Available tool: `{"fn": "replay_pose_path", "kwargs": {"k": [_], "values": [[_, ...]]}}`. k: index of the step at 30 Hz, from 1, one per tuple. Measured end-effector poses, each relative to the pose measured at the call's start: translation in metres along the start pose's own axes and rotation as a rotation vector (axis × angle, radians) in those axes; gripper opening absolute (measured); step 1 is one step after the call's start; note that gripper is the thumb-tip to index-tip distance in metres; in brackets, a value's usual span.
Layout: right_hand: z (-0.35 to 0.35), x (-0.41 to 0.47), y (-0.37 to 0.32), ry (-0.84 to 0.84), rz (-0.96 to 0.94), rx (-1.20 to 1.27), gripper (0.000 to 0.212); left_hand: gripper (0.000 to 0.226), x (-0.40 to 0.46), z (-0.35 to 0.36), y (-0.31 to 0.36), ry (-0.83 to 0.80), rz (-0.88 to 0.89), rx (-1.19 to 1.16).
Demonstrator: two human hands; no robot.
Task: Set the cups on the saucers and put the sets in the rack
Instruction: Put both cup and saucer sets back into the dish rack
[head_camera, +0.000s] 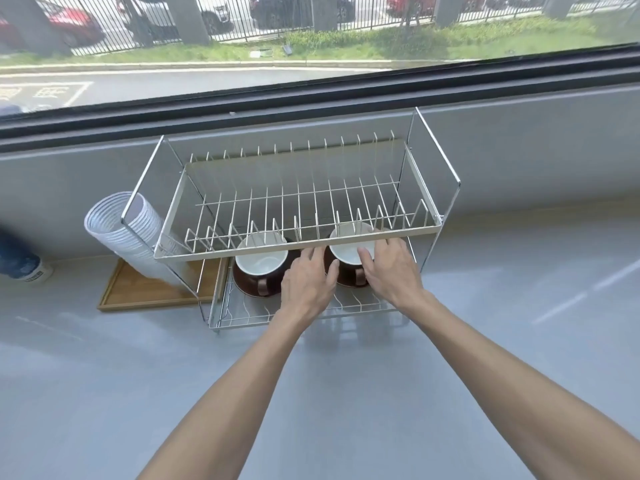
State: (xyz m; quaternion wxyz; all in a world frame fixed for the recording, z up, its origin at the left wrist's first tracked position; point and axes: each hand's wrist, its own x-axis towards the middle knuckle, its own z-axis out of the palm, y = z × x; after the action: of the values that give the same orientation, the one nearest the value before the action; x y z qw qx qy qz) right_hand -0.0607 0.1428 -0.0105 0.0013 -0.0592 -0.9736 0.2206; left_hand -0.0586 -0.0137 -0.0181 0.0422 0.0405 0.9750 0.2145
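From the head view, a two-tier wire rack (298, 233) is standing on a grey bench (104, 393) just under a wide window (207, 46). Two brown cups with white insides are sitting in the rack's lower tier, side by side under the upper shelf's wires. The left cup (261, 259) is resting on a brown saucer (242, 285), its handle pointing toward the camera. The right cup (349, 249) is sitting between both hands; whatever lies beneath it is mostly hidden by them. The left hand (306, 284) is reaching in with fingers spread, its thumb lying against the right cup's left side. The right hand (389, 268) is cupping the same cup's right side, its thumb lying over the rim, fingers loosely curled around the wall rather than closed tight. To the rack's left, a stack of white plastic cups (121, 230) is leaning above a wooden tray (138, 292), which is lying flat on the bench.
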Motion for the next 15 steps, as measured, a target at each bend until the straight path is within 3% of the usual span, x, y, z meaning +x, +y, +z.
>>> {"fn": "replay_pose_path", "kwargs": {"k": [3, 6, 11, 15], "values": [[-0.008, 0.008, -0.005, -0.030, 0.064, 0.212, 0.053, 0.043, 0.008, -0.001, 0.004, 0.026, -0.063, -0.076], [-0.019, 0.019, -0.012, -0.039, 0.146, 0.380, 0.043, 0.046, 0.019, -0.005, 0.007, 0.053, -0.094, -0.156], [-0.011, 0.035, -0.002, -0.158, 0.277, 0.439, 0.036, 0.066, 0.031, -0.001, 0.007, -0.043, -0.289, -0.451], [-0.003, 0.037, 0.006, -0.129, 0.348, 0.458, 0.043, 0.084, 0.038, 0.006, 0.005, -0.118, -0.446, -0.668]]}}
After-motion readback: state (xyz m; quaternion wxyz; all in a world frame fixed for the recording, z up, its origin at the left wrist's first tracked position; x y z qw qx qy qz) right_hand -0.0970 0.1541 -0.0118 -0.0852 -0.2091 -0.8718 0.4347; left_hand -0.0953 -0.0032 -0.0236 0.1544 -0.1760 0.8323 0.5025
